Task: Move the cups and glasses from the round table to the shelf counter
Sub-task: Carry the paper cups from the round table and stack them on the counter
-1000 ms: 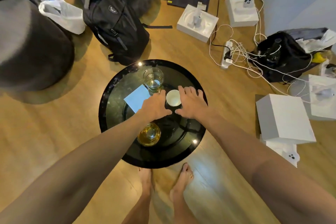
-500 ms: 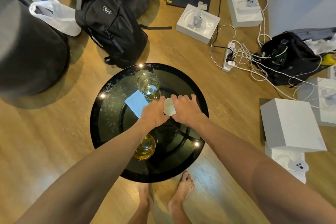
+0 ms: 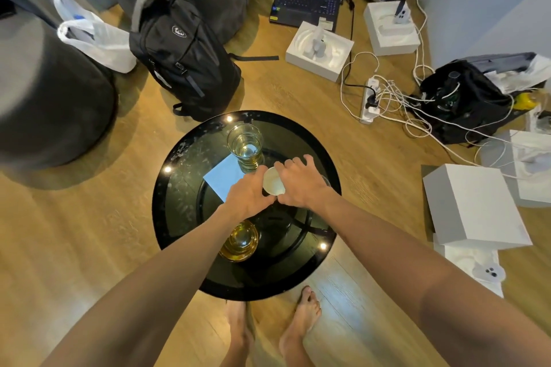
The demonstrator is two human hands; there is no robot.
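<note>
Both hands have closed in since the earlier frame: left hand (image 3: 249,195) and right hand (image 3: 301,180) flank the white cup (image 3: 272,181) on the worktop (image 3: 179,188), fingers curled against its sides.

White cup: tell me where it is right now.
In the head view the white cup sits near the middle of the round table, between the left hand and right hand, just below the tall glass.
</note>
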